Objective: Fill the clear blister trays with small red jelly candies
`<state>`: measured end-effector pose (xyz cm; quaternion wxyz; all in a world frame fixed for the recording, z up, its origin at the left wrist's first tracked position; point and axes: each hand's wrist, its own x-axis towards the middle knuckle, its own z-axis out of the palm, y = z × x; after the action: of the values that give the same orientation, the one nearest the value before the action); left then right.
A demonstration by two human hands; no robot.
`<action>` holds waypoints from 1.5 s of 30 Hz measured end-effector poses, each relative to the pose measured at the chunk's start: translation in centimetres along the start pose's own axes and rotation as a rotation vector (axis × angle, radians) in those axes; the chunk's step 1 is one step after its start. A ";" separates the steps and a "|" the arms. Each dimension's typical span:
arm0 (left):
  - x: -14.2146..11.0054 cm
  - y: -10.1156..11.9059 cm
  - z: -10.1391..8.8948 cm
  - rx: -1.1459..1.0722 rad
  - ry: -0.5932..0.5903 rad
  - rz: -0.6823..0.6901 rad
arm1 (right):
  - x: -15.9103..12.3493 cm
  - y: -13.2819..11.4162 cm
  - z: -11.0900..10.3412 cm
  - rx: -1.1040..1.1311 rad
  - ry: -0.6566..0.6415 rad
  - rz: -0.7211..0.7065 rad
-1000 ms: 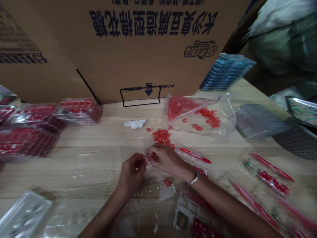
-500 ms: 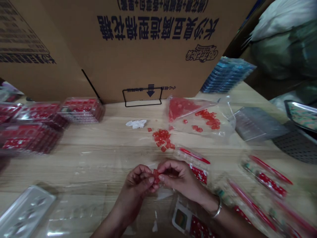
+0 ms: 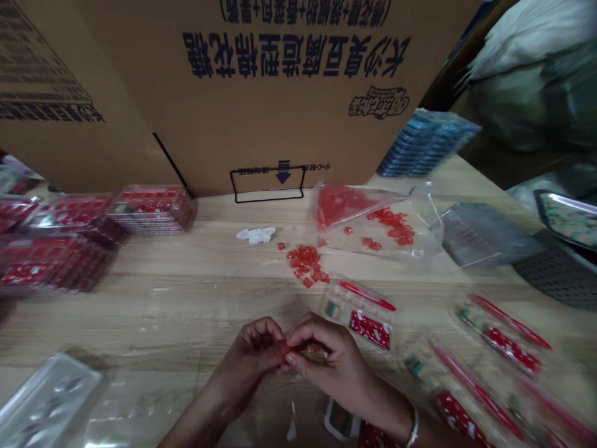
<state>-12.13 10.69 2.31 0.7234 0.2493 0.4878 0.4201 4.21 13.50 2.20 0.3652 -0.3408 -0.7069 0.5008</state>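
My left hand (image 3: 255,356) and my right hand (image 3: 326,356) meet at the front middle of the table, fingertips pinched together. Between them is a small red translucent plastic piece (image 3: 283,346), mostly covered by the fingers. Beyond the hands lies a loose pile of similar red pieces (image 3: 305,260). Just right of my right hand rests a clear tray with a red pen-like stick (image 3: 366,295) and a red dotted packet (image 3: 370,328). Another tray with a white-edged insert (image 3: 342,418) is partly hidden under my right forearm.
A large cardboard box (image 3: 280,112) stands at the back. A clear bag (image 3: 424,230) holds more red pieces. Stacked red packs (image 3: 153,208) are at left, blue packs (image 3: 424,143) at back right. Clear trays (image 3: 51,398) lie front left; a grey basket (image 3: 559,267) stands right.
Both hands have shifted slightly left and down. The red piece between them is now more covered by the fingers, and the tray beside my right hand shows more fully.
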 end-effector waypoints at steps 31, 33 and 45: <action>4.6 -0.4 -4.6 1.431 0.143 0.558 | 7.5 3.0 -5.4 -0.796 -0.175 -0.122; 4.4 0.0 -4.7 1.428 0.109 0.566 | 6.7 2.8 -7.1 -0.880 -0.104 -0.029; 1.8 1.0 -3.2 0.833 0.055 0.563 | 6.3 0.5 -4.0 -0.521 -0.398 0.116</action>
<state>-15.15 12.57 0.96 0.4080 0.6276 0.5467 0.3752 4.52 20.84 3.76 0.0914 -0.3581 -0.8480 0.3800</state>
